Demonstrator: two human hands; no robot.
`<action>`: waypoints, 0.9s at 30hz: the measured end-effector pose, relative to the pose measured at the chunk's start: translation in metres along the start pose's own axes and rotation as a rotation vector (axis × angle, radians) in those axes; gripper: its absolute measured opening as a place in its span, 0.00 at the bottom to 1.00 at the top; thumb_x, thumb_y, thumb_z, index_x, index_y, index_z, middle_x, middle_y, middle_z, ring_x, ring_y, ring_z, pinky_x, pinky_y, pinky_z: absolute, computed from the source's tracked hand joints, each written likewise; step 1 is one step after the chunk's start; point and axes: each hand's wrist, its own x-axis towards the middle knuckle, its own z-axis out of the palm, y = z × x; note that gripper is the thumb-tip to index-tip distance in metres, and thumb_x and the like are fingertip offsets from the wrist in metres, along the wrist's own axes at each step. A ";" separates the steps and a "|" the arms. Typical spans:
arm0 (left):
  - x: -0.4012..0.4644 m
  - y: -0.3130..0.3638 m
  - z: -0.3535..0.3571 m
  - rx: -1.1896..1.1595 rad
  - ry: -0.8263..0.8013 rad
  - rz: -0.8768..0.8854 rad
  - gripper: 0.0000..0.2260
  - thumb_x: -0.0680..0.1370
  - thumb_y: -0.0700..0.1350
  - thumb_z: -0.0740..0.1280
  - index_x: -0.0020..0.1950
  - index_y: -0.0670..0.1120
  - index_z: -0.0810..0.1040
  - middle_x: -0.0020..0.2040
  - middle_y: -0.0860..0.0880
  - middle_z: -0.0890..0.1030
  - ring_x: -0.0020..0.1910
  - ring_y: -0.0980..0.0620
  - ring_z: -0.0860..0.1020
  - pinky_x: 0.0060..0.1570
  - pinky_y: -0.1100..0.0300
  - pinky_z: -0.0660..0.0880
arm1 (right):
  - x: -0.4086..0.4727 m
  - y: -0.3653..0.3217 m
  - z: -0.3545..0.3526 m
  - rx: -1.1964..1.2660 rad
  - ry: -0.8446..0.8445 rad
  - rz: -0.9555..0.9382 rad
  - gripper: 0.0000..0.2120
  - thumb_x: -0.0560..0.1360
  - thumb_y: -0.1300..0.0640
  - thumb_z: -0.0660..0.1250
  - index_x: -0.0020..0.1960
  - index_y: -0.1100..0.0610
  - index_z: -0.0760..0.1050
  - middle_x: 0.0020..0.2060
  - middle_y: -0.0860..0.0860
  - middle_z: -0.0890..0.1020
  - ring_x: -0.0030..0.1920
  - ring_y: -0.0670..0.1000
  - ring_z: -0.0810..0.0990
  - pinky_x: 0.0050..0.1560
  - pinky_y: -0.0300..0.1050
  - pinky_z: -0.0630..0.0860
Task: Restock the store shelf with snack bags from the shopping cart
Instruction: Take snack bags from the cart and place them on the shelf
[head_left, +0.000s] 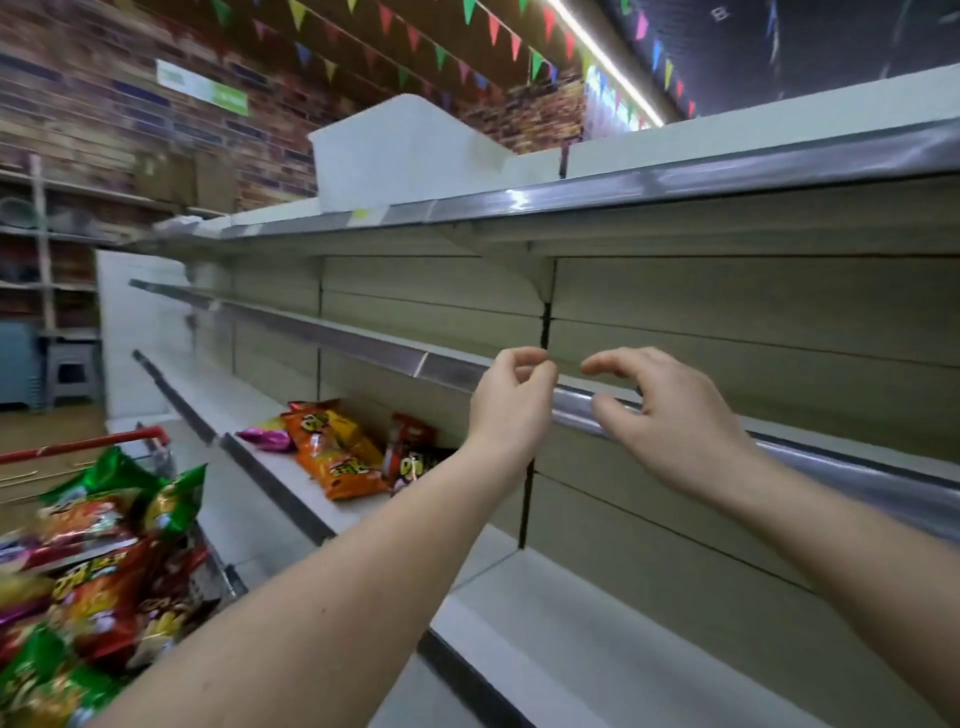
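Observation:
My left hand (511, 397) and my right hand (670, 410) are raised side by side in front of the middle shelf's metal rail (363, 344). Neither holds anything. The left hand's fingers are curled in against the thumb. On the right hand the fingers are loosely bent and spread, with the thumb near the rail. On the lower shelf (571, 644), to the left of my left arm, lie an orange snack bag (332, 457), a pink one (265, 436) and a red one (410, 447). The shopping cart (83, 445) at lower left is heaped with red and green snack bags (104, 561).
The top shelf (675, 182) carries a white divider panel (395, 150). The shelf unit runs from left to right, with beige back panels. A brick wall with wooden racks stands at far left, and a stool (72, 364) sits on the floor there.

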 end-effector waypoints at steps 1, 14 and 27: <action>0.005 -0.009 -0.020 0.016 0.029 -0.008 0.05 0.78 0.43 0.62 0.52 0.51 0.74 0.51 0.47 0.79 0.57 0.46 0.78 0.61 0.50 0.73 | 0.008 -0.012 0.016 0.028 -0.025 -0.015 0.16 0.76 0.58 0.62 0.62 0.52 0.74 0.60 0.49 0.75 0.61 0.47 0.72 0.48 0.31 0.60; 0.066 -0.132 -0.276 0.208 0.315 -0.245 0.04 0.79 0.44 0.62 0.52 0.51 0.74 0.56 0.45 0.79 0.56 0.47 0.77 0.54 0.55 0.72 | 0.093 -0.165 0.260 0.349 -0.297 -0.151 0.14 0.75 0.58 0.63 0.61 0.52 0.76 0.58 0.50 0.77 0.59 0.49 0.74 0.53 0.35 0.65; 0.046 -0.266 -0.440 0.366 0.609 -0.646 0.05 0.80 0.45 0.61 0.55 0.49 0.73 0.55 0.46 0.77 0.46 0.51 0.76 0.44 0.58 0.71 | 0.088 -0.236 0.471 0.523 -0.807 -0.108 0.17 0.76 0.59 0.62 0.64 0.53 0.73 0.63 0.49 0.76 0.63 0.48 0.73 0.61 0.40 0.67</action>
